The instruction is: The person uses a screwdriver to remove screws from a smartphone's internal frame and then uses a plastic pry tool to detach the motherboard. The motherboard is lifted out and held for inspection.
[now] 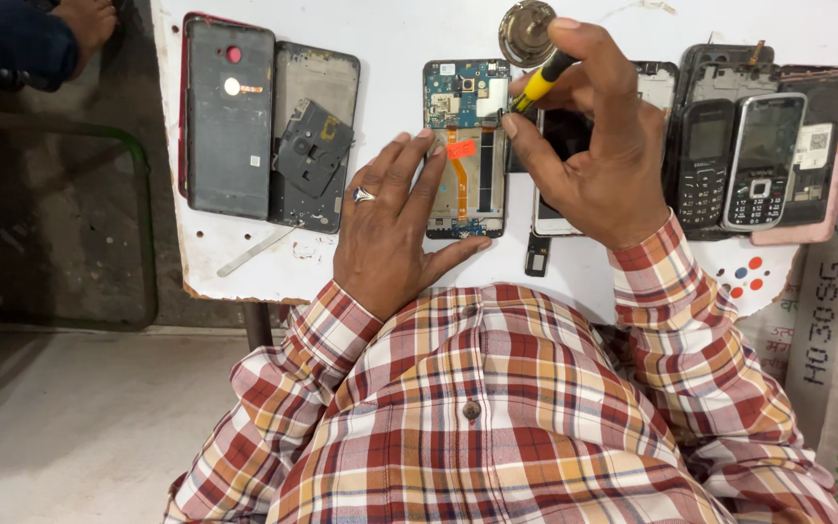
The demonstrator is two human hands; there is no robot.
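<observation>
An opened smartphone [466, 146] with its blue circuit board, orange ribbon cable and orange sticker showing lies flat on the white board [390, 58]. My left hand [395, 223], a ring on one finger, rests flat on the board and presses the phone's left and lower edge. My right hand [589, 136] grips a yellow-handled screwdriver [540, 82], its tip down at the upper right corner of the open phone.
A dark back cover [228, 116] and a grey frame with a loose black part [314, 146] lie at left. Two keypad phones [737, 160] and other handsets sit at right. A round metal disc [526, 31] sits at the far edge. Another person's foot [84, 21] is upper left.
</observation>
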